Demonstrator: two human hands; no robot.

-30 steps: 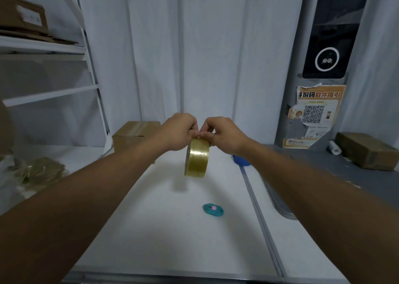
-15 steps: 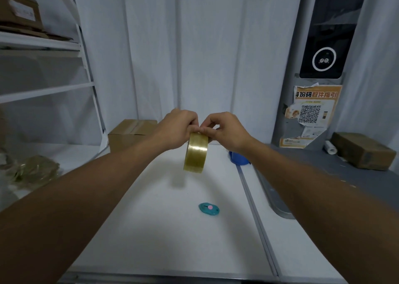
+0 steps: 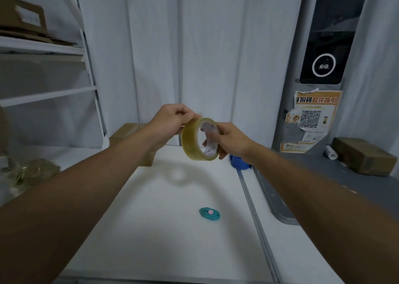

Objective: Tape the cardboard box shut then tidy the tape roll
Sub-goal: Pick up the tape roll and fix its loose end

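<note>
The right hand held the clear tape roll through its core; left hand fingers pinched its top edge.

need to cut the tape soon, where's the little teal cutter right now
In the head view the teal cutter lies flat on the white table, near its right seam, closer to the person than the tape roll held in the air by both hands.
</note>
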